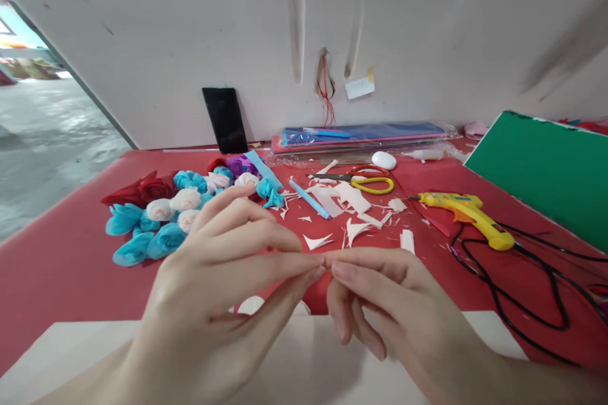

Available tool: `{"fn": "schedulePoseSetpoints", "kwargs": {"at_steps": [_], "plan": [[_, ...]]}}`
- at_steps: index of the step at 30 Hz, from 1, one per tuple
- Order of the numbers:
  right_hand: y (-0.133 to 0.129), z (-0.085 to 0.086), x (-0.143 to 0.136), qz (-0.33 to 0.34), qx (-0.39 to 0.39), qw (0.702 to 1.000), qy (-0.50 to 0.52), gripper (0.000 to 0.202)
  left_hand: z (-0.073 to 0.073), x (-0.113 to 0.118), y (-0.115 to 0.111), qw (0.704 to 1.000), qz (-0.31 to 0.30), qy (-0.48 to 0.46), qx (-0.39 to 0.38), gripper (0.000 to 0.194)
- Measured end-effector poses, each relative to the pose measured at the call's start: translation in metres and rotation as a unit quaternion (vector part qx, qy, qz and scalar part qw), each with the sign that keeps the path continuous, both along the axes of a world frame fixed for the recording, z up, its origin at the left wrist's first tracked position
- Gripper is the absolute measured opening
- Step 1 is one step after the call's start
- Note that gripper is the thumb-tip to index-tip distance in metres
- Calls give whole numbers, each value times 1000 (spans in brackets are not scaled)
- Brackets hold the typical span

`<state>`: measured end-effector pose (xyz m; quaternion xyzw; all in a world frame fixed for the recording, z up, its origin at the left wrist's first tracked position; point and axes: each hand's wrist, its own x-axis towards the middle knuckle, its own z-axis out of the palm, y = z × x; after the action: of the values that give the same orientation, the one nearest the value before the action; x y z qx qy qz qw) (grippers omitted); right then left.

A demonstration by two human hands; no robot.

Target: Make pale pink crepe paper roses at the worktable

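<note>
I have the fingertips of the left hand (213,285) and right hand (399,297) meeting, thumb and forefinger drawn close in each grip; I cannot tell whether either is clamped on something small. Below them I see a white sheet (289,376) along the near side of the red worktop (61,253). Beyond, white scraps (357,199) lie around scissors (358,181), with flowers (185,200) heaped at left and a glue gun (458,207) at right.

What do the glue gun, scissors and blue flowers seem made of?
Glue gun: probably hard plastic; smooth, moulded-looking yellow body. Scissors: thin dark blades, likely metal; smooth red and yellow handles, probably plastic. Blue flowers: apparently thin paper or fabric; matte, softly creased petals.
</note>
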<state>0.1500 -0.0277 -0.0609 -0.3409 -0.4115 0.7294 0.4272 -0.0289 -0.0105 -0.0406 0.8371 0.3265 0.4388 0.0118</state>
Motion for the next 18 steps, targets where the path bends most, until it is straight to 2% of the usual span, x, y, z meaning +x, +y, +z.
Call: {"fn": "schedulePoseSetpoints", "kwargs": {"at_steps": [4, 9, 14, 18], "plan": [[1, -1, 1, 0, -9, 1000, 1, 27, 2, 1, 5, 994, 9, -53, -95, 25], [2, 0, 1, 15, -17, 1000, 10, 29, -2, 0, 7, 993, 9, -78, -91, 25], [3, 0, -1, 16, -31, 999, 18, 34, 1, 5, 7, 984, -32, -87, -155, 24], [4, -2, -3, 10, -37, 999, 14, 32, 3, 9, 8, 980, -24, -84, -180, 26]]}}
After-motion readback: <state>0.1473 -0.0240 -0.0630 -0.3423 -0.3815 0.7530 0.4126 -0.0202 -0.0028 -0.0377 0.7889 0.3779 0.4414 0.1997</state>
